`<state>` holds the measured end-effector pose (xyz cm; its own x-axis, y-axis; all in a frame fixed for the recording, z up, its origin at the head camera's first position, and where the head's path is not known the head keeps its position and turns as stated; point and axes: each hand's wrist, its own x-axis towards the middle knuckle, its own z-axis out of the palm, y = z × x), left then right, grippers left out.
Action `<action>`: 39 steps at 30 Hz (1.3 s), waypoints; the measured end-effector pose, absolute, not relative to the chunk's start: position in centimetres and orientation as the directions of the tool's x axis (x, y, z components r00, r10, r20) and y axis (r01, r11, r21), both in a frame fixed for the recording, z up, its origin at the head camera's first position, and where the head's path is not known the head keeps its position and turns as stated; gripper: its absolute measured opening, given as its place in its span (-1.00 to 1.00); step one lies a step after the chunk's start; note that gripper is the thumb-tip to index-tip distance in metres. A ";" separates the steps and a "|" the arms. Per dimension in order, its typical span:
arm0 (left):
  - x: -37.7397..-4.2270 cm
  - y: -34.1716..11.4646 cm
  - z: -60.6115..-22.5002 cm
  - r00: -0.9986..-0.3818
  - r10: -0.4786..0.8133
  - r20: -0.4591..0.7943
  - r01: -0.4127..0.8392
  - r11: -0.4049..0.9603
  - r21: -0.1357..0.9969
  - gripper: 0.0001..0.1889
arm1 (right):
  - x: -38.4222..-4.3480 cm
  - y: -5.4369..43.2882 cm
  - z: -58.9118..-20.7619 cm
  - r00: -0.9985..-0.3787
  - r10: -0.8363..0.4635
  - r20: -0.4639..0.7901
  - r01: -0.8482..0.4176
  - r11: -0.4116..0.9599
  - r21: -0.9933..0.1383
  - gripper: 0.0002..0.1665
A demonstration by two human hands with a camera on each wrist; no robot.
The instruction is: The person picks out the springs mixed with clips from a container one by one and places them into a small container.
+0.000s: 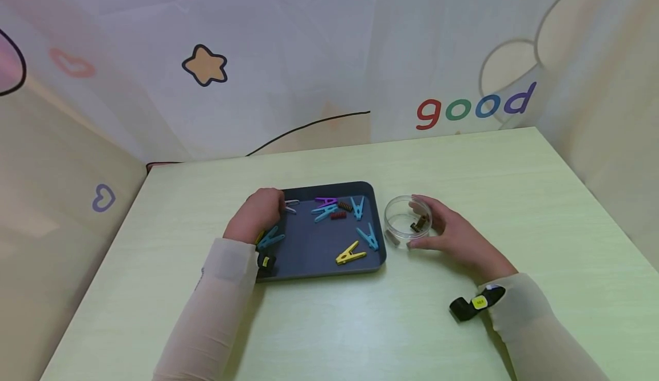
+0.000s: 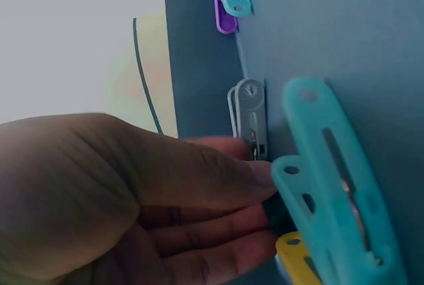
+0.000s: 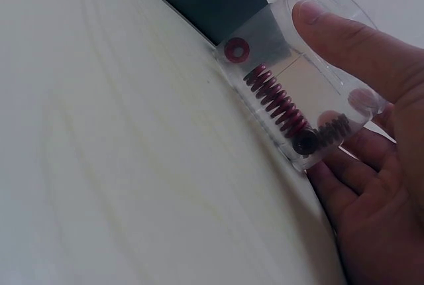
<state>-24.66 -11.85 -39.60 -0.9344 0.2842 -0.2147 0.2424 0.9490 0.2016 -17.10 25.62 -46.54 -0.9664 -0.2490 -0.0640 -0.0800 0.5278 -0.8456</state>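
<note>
My left hand reaches over the left side of a dark grey tray. In the left wrist view its thumb and fingertips lie close together at the end of a grey clothespin, beside a small dark piece; I cannot tell which of these it pinches. A blue clothespin and a yellow one lie just by the fingertips. On the right, my right hand holds a clear round jar between thumb and fingers. Inside it are a red spring and a dark spring.
Farther along the tray lie a purple clothespin, several blue clothespins, a yellow clothespin, a brown spring and a red spring. The jar stands close to the tray's right rim on a pale table. A printed cloth hangs behind.
</note>
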 end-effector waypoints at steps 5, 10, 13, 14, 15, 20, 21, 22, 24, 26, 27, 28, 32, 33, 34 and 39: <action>-24.8 -12.1 -39.8 -0.948 0.258 -0.186 0.227 0.958 0.174 -0.76 | -17.1 25.6 -46.4 -0.967 -0.246 -0.066 -0.079 0.537 -0.840 0.14; -24.7 -12.2 -40.0 -0.957 0.241 -0.161 0.217 0.964 0.155 -0.81 | -17.1 25.6 -46.5 -0.966 -0.250 -0.061 -0.086 0.538 -0.839 0.14; -24.6 -12.3 -40.0 -0.957 0.237 -0.166 0.215 0.967 0.139 -0.82 | -17.1 25.6 -46.6 -0.966 -0.253 -0.059 -0.089 0.535 -0.840 0.14; -24.6 -12.3 -40.0 -0.957 0.238 -0.167 0.217 0.967 0.135 -0.82 | -17.2 25.7 -46.6 -0.966 -0.253 -0.057 -0.091 0.536 -0.839 0.14; -24.6 -12.3 -40.0 -0.956 0.240 -0.168 0.219 0.967 0.135 -0.82 | -17.2 25.7 -46.7 -0.966 -0.252 -0.056 -0.092 0.537 -0.839 0.14; -24.7 -12.4 -40.1 -0.954 0.250 -0.167 0.228 0.963 0.141 -0.83 | -17.2 25.7 -46.7 -0.966 -0.253 -0.054 -0.094 0.540 -0.837 0.14; -24.7 -12.4 -40.1 -0.953 0.252 -0.166 0.230 0.963 0.141 -0.82 | -17.2 25.7 -46.7 -0.966 -0.253 -0.056 -0.093 0.539 -0.837 0.14; -24.7 -12.4 -40.1 -0.953 0.254 -0.167 0.232 0.963 0.141 -0.82 | -17.2 25.7 -46.7 -0.966 -0.253 -0.056 -0.092 0.539 -0.837 0.14; -24.7 -12.4 -40.0 -0.953 0.253 -0.166 0.231 0.963 0.141 -0.81 | -17.2 25.7 -46.7 -0.966 -0.252 -0.059 -0.089 0.537 -0.839 0.14; -24.6 -12.4 -39.8 -0.954 0.253 -0.163 0.230 0.962 0.145 -0.81 | -17.1 25.7 -46.6 -0.966 -0.252 -0.062 -0.085 0.533 -0.842 0.14; -24.6 -12.3 -39.7 -0.954 0.254 -0.160 0.231 0.962 0.148 -0.81 | -17.1 25.7 -46.6 -0.966 -0.253 -0.061 -0.086 0.533 -0.842 0.14; -24.6 -12.3 -39.7 -0.954 0.254 -0.159 0.231 0.961 0.152 -0.80 | -17.1 25.7 -46.6 -0.966 -0.253 -0.061 -0.086 0.532 -0.842 0.14; -24.5 -12.2 -39.5 -0.953 0.267 -0.144 0.244 0.957 0.159 -0.79 | -17.1 25.7 -46.6 -0.965 -0.257 -0.055 -0.094 0.533 -0.841 0.14; -24.6 -12.2 -39.5 -0.952 0.270 -0.140 0.247 0.955 0.161 -0.79 | -17.1 25.7 -46.6 -0.965 -0.258 -0.053 -0.096 0.533 -0.840 0.14; -24.6 -12.2 -39.4 -0.952 0.273 -0.136 0.251 0.955 0.159 -0.79 | -17.1 25.7 -46.6 -0.965 -0.258 -0.054 -0.095 0.533 -0.841 0.14; -24.5 -12.0 -39.2 -0.956 0.269 -0.119 0.248 0.954 0.167 -0.82 | -17.1 25.7 -46.6 -0.965 -0.258 -0.052 -0.097 0.531 -0.842 0.14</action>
<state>-24.49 -11.96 -39.23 -0.9556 0.2694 -0.1193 0.2482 0.9542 0.1669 -17.14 25.70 -46.57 -0.9647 -0.2582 -0.0522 -0.0967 0.5315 -0.8415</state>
